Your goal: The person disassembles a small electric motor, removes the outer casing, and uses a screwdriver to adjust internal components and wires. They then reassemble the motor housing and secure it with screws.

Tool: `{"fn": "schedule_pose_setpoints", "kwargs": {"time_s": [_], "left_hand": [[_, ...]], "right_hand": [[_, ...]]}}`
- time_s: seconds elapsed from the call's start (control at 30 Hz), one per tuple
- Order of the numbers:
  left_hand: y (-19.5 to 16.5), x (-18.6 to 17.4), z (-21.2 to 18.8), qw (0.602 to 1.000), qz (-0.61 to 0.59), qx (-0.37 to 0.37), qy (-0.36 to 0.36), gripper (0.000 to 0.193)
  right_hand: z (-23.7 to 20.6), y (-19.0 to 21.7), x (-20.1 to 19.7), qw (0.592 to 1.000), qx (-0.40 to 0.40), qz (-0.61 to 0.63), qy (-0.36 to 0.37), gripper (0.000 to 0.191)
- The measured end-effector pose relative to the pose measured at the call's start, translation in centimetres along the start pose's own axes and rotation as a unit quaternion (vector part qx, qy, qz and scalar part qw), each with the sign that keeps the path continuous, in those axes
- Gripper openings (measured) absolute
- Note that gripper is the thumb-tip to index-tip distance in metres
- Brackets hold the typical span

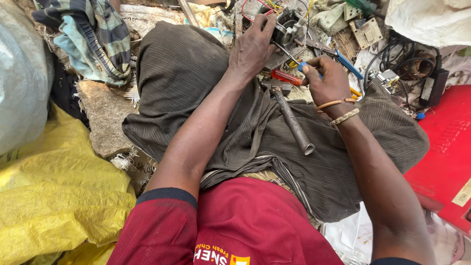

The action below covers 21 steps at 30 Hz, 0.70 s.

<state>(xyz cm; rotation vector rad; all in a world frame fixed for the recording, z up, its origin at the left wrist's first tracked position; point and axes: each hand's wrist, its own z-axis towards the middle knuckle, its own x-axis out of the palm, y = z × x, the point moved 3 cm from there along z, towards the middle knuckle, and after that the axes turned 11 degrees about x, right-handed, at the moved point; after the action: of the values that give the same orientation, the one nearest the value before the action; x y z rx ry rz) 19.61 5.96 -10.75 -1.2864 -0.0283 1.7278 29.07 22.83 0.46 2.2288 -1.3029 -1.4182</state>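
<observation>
— What have you got hold of up there?

— My left hand is clamped over a small electrical assembly, grey metal with a dark core, red and yellow wires looping off its top. It sits past my knees, at the far edge of my lap, among the scrap on the ground.

— And the other hand?

— My right hand is curled tight round a screwdriver's blue handle; its thin steel shaft slants up into the assembly's lower side.

— How does the piece look?

— Blocky, dull, greasy, with a plate sticking out on the right. I cannot tell what the tip bears on.

— What lies near you?

— A hammer with a plain tubular metal handle rests on the ribbed brown cloth over my legs, head towards the assembly. Just beside its head is a red-handled tool. A blue-handled tool lies behind my right hand. Woven cord bracelets circle that wrist.
</observation>
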Motion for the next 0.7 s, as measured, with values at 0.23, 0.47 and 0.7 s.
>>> {"fn": "schedule_pose_setpoints", "kwargs": {"time_s": [0.23,0.47,0.7], "left_hand": [[0.1,0.2,0.0,1.000,-0.013,0.006,0.006,0.073],[0.3,0.6,0.0,1.000,0.003,-0.002,0.014,0.074],[0.2,0.5,-0.4,1.000,0.004,-0.004,0.009,0.072]], "right_hand": [[-2.6,1.0,-0.1,0.861,-0.337,-0.237,-0.298,0.021],[-1.6,-0.3,-0.4,0.990,0.016,0.058,-0.131,0.034],[-2.0,-1.0,1.0,0.906,-0.329,-0.110,-0.242,0.014]]}}
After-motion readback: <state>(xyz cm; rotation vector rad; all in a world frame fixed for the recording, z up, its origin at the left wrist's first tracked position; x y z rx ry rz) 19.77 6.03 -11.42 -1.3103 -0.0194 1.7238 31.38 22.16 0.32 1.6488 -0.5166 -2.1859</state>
